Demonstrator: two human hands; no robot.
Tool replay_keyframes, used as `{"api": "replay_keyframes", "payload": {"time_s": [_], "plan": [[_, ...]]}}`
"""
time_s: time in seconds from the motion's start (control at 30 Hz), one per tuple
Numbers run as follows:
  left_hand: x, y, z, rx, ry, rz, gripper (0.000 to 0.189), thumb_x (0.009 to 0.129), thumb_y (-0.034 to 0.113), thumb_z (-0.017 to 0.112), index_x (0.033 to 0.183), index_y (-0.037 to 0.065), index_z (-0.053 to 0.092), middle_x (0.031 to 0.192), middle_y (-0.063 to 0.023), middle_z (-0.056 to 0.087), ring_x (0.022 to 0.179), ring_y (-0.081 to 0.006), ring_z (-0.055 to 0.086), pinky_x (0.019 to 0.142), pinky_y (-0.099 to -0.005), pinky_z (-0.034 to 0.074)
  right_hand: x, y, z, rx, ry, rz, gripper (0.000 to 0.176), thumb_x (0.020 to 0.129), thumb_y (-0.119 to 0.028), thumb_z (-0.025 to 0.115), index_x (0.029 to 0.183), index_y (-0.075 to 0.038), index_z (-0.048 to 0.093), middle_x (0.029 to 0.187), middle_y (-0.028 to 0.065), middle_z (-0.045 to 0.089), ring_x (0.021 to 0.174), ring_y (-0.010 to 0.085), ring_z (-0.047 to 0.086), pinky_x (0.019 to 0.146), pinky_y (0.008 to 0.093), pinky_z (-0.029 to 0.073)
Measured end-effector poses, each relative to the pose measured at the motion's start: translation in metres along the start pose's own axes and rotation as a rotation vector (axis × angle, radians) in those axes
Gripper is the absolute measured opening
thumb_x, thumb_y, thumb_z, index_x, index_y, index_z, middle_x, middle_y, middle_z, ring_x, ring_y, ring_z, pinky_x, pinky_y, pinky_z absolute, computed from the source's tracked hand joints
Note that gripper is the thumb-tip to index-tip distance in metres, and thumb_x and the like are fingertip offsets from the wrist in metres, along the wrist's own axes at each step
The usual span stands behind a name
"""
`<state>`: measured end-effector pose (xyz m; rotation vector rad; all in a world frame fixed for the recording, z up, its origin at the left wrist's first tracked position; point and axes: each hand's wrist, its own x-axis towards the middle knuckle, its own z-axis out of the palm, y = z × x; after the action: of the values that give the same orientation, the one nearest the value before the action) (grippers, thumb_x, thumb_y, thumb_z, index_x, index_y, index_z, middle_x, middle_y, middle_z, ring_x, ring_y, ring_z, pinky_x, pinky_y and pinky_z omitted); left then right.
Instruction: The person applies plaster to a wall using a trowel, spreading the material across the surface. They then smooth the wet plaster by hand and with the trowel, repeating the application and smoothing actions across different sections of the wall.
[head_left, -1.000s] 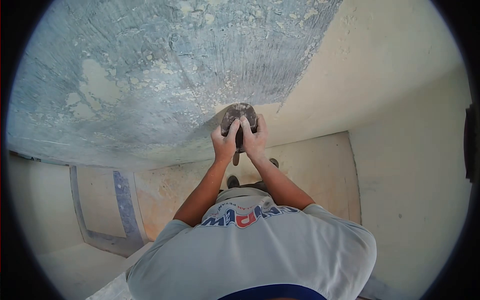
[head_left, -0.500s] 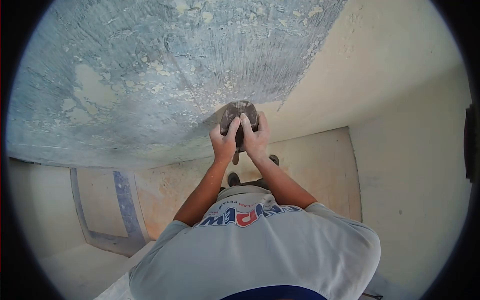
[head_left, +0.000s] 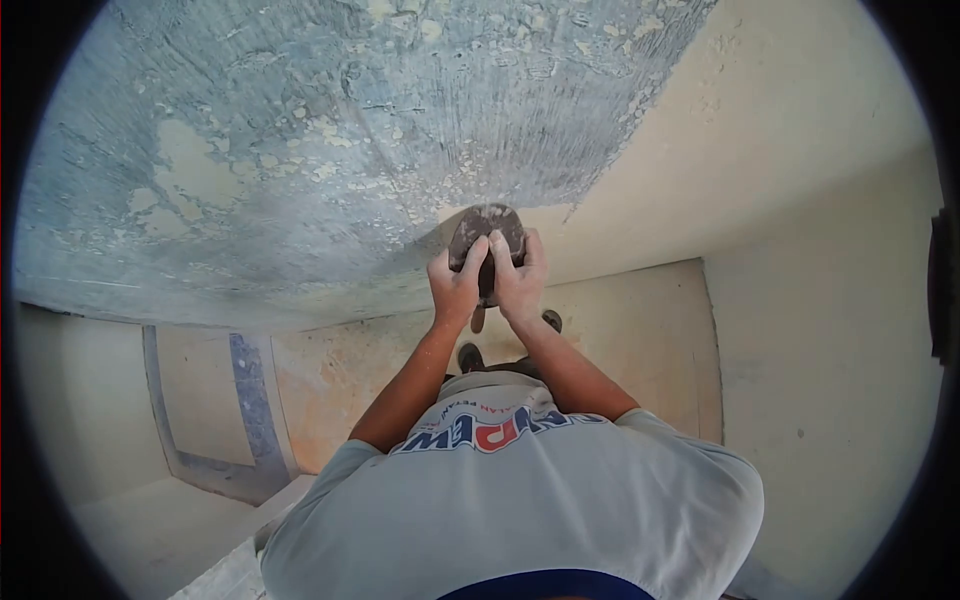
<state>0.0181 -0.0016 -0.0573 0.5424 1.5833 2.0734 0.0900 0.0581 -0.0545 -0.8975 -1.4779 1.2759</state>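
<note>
A dark, rounded tool (head_left: pixel 487 218) with pale dust on it is pressed to the lower part of a wall (head_left: pixel 330 170) with scraped blue-grey and cream patches. My left hand (head_left: pixel 455 285) grips the tool's left side, its thumb lying on top. On the right side my right hand (head_left: pixel 521 276) is wrapped round it, thumb beside the other thumb. Both hands are dusty. A brown handle end (head_left: pixel 478 320) shows below the tool; what it joins is hidden.
The scraped area ends at a smooth cream wall (head_left: pixel 800 120) on the right. Below lies a stained floor (head_left: pixel 340 370) with my shoes (head_left: pixel 470 356) on it. At the lower left is a recess with a blue-edged panel (head_left: pixel 205 400). A dark object (head_left: pixel 940 290) sits at the right edge.
Both hands and the tool have shifted slightly to the right in view. The wall and floor have also shifted a little with the camera. The grip looks the same.
</note>
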Motion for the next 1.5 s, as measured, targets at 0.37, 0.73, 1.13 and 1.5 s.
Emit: {"api": "replay_keyframes", "payload": {"time_s": [0.37, 0.73, 1.13, 1.5], "plan": [[-0.003, -0.019, 0.002, 0.013, -0.032, -0.024, 0.023, 0.092, 0.017, 0.070, 0.102, -0.004, 0.070, 0.093, -0.0044, 0.071, 0.084, -0.0100, 0.063, 0.076, -0.0282, 0.051, 0.000, 0.014, -0.003, -0.010, 0.024, -0.073, 0.019, 0.090, -0.018, 0.071, 0.094, -0.002, 0.061, 0.076, 0.0070, 0.064, 0.069, 0.0110, 0.057, 0.065, 0.0303, 0.049], [0.002, -0.014, 0.008, -0.021, 0.015, -0.001, 0.023, 0.091, 0.019, 0.072, 0.096, -0.004, 0.072, 0.087, -0.0047, 0.071, 0.078, -0.0095, 0.062, 0.071, -0.0281, 0.051, 0.001, 0.007, -0.007, -0.064, 0.035, -0.068, 0.020, 0.091, -0.017, 0.071, 0.097, -0.001, 0.062, 0.078, 0.0066, 0.065, 0.069, 0.0106, 0.058, 0.064, 0.0294, 0.049], [0.010, 0.007, -0.004, 0.006, -0.046, -0.014, 0.023, 0.090, 0.020, 0.072, 0.094, -0.004, 0.071, 0.085, -0.0038, 0.071, 0.076, -0.0090, 0.062, 0.070, -0.0280, 0.052, 0.003, -0.012, 0.005, -0.065, 0.019, -0.091, 0.021, 0.091, -0.020, 0.071, 0.094, -0.002, 0.060, 0.077, 0.0091, 0.066, 0.067, 0.0132, 0.061, 0.063, 0.0313, 0.050], [-0.002, -0.025, -0.016, 0.059, 0.052, -0.048, 0.024, 0.091, 0.020, 0.073, 0.094, -0.004, 0.070, 0.086, -0.0031, 0.070, 0.077, -0.0087, 0.060, 0.069, -0.0277, 0.050, -0.013, 0.025, 0.010, -0.058, 0.050, -0.102, 0.019, 0.090, -0.020, 0.070, 0.093, -0.003, 0.061, 0.072, 0.0091, 0.061, 0.065, 0.0144, 0.057, 0.062, 0.0323, 0.048]]}}
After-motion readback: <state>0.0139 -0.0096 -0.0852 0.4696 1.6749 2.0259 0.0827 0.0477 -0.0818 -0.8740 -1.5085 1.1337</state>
